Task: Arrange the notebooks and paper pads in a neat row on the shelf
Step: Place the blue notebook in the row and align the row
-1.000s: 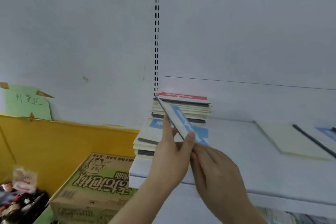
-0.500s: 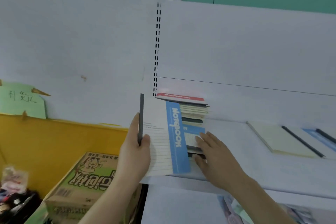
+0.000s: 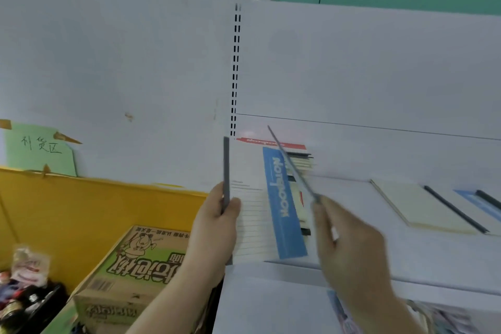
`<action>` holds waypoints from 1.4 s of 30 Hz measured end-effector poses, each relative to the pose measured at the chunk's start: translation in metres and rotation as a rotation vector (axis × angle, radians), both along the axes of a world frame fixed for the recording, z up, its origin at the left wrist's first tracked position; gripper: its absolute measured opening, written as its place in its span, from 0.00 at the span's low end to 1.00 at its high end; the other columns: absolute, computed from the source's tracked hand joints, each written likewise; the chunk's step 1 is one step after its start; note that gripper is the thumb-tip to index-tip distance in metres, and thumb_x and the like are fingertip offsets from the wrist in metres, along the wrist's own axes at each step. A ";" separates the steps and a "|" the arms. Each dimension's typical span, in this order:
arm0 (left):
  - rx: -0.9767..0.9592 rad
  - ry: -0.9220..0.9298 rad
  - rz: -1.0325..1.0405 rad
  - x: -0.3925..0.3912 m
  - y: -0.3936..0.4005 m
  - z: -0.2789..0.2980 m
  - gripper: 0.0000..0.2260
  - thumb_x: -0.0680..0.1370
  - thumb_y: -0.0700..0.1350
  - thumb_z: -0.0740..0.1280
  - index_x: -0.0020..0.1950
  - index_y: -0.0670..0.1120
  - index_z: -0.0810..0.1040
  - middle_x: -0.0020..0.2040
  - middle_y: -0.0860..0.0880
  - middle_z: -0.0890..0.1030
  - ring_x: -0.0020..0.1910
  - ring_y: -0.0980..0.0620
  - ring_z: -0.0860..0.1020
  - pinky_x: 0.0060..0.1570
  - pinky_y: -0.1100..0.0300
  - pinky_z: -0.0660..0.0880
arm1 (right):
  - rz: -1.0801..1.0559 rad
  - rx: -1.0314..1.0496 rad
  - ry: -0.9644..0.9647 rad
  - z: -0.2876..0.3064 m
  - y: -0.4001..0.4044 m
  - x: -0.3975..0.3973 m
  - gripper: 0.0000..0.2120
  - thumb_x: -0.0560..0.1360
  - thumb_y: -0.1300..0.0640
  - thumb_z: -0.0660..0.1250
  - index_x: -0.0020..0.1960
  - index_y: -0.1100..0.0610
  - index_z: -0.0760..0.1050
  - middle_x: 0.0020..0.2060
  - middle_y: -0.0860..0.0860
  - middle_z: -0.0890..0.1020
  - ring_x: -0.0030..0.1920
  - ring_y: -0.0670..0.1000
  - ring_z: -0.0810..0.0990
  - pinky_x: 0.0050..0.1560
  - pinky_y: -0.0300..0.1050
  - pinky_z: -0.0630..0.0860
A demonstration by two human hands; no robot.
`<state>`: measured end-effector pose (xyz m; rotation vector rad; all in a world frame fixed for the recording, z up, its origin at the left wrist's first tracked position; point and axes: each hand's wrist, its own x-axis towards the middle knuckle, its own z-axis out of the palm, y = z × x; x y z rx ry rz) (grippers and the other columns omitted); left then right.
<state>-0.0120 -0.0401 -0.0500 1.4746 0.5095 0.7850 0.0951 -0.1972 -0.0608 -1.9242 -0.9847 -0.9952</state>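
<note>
Stacked at shelf (image 3: 379, 266) left end: notebooks (image 3: 299, 163). Right of these, flat on shelf: paper pad (image 3: 414, 206). Left, below shelf: cardboard box (image 3: 130, 274).

**Occluded / blurred / cropped**

Right hand (image 3: 349, 247) motion-blurred; its fingers can't be separated, and the thin notebook (image 3: 294, 168) it holds is a smear seen edge-on. Stack (image 3: 299, 163) on the shelf (image 3: 379, 257) mostly hidden behind the blue-striped notebook (image 3: 260, 214). Blue pad (image 3: 485, 205) cut off by the right edge. Carton (image 3: 130, 276) cropped at the bottom, partly behind the left hand (image 3: 217, 225). Lower-shelf items too blurred to identify.
</note>
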 end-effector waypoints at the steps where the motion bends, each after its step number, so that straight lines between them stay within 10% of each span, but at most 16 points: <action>1: -0.049 -0.025 -0.049 0.003 -0.007 0.002 0.13 0.85 0.44 0.59 0.58 0.61 0.77 0.50 0.55 0.85 0.49 0.51 0.84 0.49 0.43 0.82 | 0.046 -0.030 -0.037 -0.012 0.009 -0.010 0.13 0.79 0.52 0.60 0.53 0.56 0.81 0.40 0.48 0.83 0.37 0.45 0.78 0.38 0.38 0.74; 7: -0.173 -0.126 -0.181 0.021 -0.026 0.002 0.11 0.83 0.54 0.58 0.64 0.59 0.75 0.55 0.55 0.84 0.55 0.51 0.83 0.52 0.46 0.81 | 0.115 -0.247 -0.095 -0.057 0.030 -0.025 0.23 0.80 0.50 0.59 0.70 0.61 0.71 0.70 0.54 0.71 0.71 0.52 0.68 0.63 0.53 0.74; 14: -0.069 -0.165 -0.163 0.045 -0.035 -0.015 0.15 0.84 0.42 0.58 0.61 0.62 0.75 0.57 0.55 0.83 0.58 0.49 0.81 0.57 0.43 0.79 | 0.073 -0.252 -0.016 -0.046 -0.013 -0.017 0.22 0.79 0.48 0.60 0.70 0.57 0.72 0.73 0.52 0.68 0.74 0.53 0.64 0.66 0.57 0.70; 19: -0.016 -0.200 -0.328 0.063 -0.059 -0.016 0.22 0.85 0.39 0.56 0.71 0.64 0.69 0.64 0.57 0.80 0.64 0.51 0.77 0.62 0.44 0.75 | -0.171 -0.267 0.431 -0.027 -0.066 -0.003 0.33 0.73 0.29 0.44 0.74 0.37 0.39 0.74 0.35 0.43 0.71 0.37 0.56 0.64 0.37 0.66; 25: 0.043 -0.176 -0.337 0.087 -0.115 -0.014 0.27 0.85 0.39 0.57 0.74 0.69 0.61 0.64 0.69 0.75 0.63 0.66 0.74 0.69 0.55 0.70 | -0.161 -0.402 0.560 -0.022 -0.132 0.002 0.44 0.68 0.28 0.59 0.71 0.34 0.32 0.71 0.30 0.37 0.64 0.31 0.54 0.67 0.37 0.63; 31: 0.185 -0.062 -0.360 0.125 -0.194 -0.016 0.28 0.83 0.40 0.59 0.76 0.66 0.58 0.69 0.62 0.74 0.64 0.59 0.74 0.69 0.50 0.69 | -0.233 -0.388 0.543 -0.012 -0.226 0.032 0.42 0.72 0.36 0.66 0.76 0.40 0.45 0.64 0.24 0.39 0.66 0.35 0.58 0.64 0.31 0.61; 37: 0.360 0.039 -0.442 0.174 -0.297 -0.014 0.29 0.83 0.40 0.58 0.74 0.70 0.56 0.61 0.64 0.78 0.53 0.64 0.77 0.50 0.70 0.72 | -0.487 -0.473 0.381 -0.015 -0.333 0.071 0.39 0.64 0.30 0.63 0.65 0.55 0.75 0.60 0.52 0.79 0.51 0.52 0.82 0.45 0.43 0.80; 42: 0.543 0.136 -0.382 0.209 -0.360 -0.020 0.30 0.83 0.43 0.58 0.80 0.57 0.48 0.67 0.54 0.72 0.45 0.64 0.70 0.40 0.75 0.64 | -0.531 -0.553 0.313 -0.029 -0.396 0.117 0.38 0.66 0.30 0.63 0.64 0.58 0.76 0.60 0.55 0.79 0.61 0.57 0.77 0.59 0.54 0.75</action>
